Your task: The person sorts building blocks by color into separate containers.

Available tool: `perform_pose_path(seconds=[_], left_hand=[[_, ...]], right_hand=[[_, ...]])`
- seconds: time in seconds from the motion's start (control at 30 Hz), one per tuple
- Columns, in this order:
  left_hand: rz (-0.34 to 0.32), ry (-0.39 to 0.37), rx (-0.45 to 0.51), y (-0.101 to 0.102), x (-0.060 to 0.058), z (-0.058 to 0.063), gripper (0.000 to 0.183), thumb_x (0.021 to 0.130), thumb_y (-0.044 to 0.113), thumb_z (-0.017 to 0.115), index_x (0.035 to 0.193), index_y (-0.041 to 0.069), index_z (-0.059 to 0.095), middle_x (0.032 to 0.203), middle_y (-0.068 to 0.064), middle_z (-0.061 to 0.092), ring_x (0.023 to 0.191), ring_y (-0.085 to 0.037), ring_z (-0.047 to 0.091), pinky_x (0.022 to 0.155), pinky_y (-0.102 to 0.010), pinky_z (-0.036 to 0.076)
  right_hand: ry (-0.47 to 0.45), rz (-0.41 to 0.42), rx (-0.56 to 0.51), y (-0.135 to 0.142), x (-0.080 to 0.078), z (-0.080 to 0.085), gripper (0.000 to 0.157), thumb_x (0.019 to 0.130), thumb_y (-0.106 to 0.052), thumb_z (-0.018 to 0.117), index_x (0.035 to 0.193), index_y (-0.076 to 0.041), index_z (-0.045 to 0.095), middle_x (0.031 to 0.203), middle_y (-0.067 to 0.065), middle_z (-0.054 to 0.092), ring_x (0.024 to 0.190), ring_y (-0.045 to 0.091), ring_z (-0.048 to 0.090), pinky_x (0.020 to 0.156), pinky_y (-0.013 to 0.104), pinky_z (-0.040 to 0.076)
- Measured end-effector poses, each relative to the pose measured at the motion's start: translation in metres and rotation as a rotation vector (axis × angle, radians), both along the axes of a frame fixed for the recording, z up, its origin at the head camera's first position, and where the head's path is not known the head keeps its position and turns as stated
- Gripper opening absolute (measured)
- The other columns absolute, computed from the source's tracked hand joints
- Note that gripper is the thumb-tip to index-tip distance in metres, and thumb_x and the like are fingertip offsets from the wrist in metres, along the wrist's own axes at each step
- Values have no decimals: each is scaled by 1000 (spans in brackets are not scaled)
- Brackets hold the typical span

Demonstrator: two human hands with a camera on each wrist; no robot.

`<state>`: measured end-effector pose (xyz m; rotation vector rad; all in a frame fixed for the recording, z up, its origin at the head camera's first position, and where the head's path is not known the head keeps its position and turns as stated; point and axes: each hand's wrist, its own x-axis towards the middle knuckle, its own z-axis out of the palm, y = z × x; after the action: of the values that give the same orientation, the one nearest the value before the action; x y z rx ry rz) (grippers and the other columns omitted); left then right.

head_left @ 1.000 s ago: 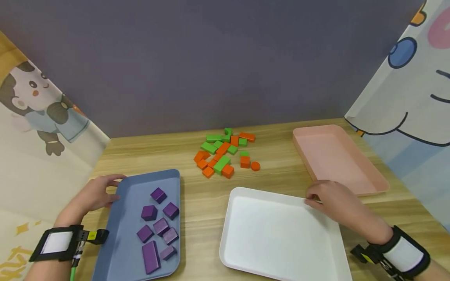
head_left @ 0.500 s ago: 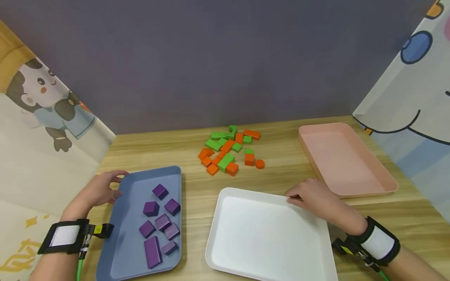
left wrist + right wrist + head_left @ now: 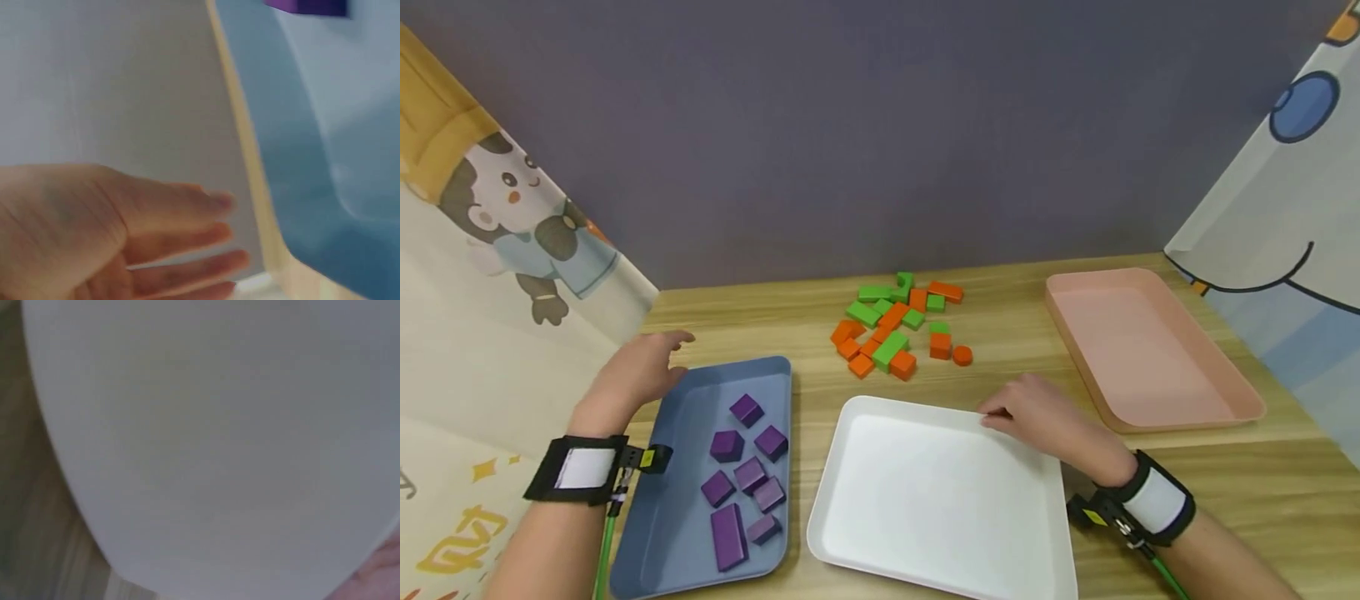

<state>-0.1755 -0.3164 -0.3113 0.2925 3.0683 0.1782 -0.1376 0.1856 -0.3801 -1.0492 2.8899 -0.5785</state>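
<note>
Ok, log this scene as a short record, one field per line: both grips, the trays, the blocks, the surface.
Left grip: holding nothing, near the blue tray's far left corner
Right grip: pinching the white tray's far rim
Blue tray: left, holding eight purple blocks
White tray: middle, nearest the person
Pink tray: far right
Loose blocks: orange and green, beyond the white tray
Surface: wood-grain table

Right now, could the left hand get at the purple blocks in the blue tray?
Probably yes: the left hand looks free near the blue tray, and nothing covers the purple blocks inside.
</note>
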Motion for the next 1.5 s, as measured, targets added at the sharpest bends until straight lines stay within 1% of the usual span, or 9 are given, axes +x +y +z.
perform_pose_path(seconds=[0.17, 0.33, 0.47, 0.67, 0.73, 0.87, 1.03, 1.13, 1.5], left_hand=[[-33, 132, 110, 39, -17, 10, 52, 88, 18, 66, 134, -3, 51, 124, -30, 59, 101, -45, 62, 81, -56, 51], [-72, 165, 202, 82, -39, 14, 66, 89, 32, 65, 144, 4, 41, 137, -25, 51, 114, -42, 56, 93, -57, 46], [-106, 107, 227, 112, -57, 5, 78, 87, 46, 64, 150, 13, 32, 145, -22, 41, 123, -40, 48, 100, -57, 42], [-141, -56, 222, 145, -79, -21, 86, 82, 58, 64, 151, 20, 31, 152, -22, 31, 135, -41, 37, 106, -58, 36], [-157, -105, 207, 151, -85, -30, 84, 82, 57, 65, 150, 18, 34, 152, -20, 33, 137, -39, 35, 108, -57, 34], [-237, -178, 179, 160, -92, -44, 74, 84, 47, 67, 144, 10, 44, 144, -14, 47, 133, -33, 41, 110, -50, 36], [-341, -202, 124, 172, -95, -49, 49, 91, 34, 62, 133, 9, 57, 131, -10, 59, 122, -27, 52, 105, -43, 41], [-377, -201, 103, 178, -98, -49, 37, 93, 27, 60, 126, 10, 64, 124, -7, 64, 115, -24, 57, 101, -40, 45], [-351, -123, 123, 169, -106, -55, 23, 90, 11, 62, 110, 6, 71, 112, -10, 70, 104, -23, 62, 92, -37, 50]], right_hand=[[-23, 12, -8, -2, -2, 1, 16, 82, -16, 73, 69, -24, 68, 66, -16, 61, 56, -3, 43, 55, 17, 37], [-50, 18, -7, -3, -2, 2, 16, 82, -17, 73, 69, -24, 67, 68, -15, 63, 57, -3, 44, 56, 17, 38], [-65, 28, -24, -4, -2, 1, 18, 83, -14, 72, 68, -23, 66, 66, -14, 61, 56, -3, 43, 54, 17, 37], [-79, 25, -20, -4, -3, -1, 17, 83, -16, 71, 69, -23, 67, 65, -14, 61, 55, -3, 43, 54, 16, 38], [-79, 32, -23, -4, -3, -2, 17, 83, -15, 71, 69, -23, 67, 66, -14, 62, 55, -3, 43, 54, 16, 38], [-84, 40, -36, -4, -3, -3, 15, 83, -13, 72, 71, -23, 70, 68, -13, 65, 57, -4, 45, 55, 17, 39], [-88, 39, -46, -4, -4, -1, 15, 83, -14, 72, 72, -23, 70, 68, -13, 65, 57, -4, 45, 55, 16, 39], [-89, 30, -44, -5, -5, 0, 13, 83, -15, 72, 73, -23, 71, 69, -14, 66, 57, -5, 47, 55, 16, 40], [-74, 31, -29, -6, -8, 0, 15, 84, -16, 71, 70, -23, 68, 67, -14, 62, 56, -3, 44, 55, 16, 39]])
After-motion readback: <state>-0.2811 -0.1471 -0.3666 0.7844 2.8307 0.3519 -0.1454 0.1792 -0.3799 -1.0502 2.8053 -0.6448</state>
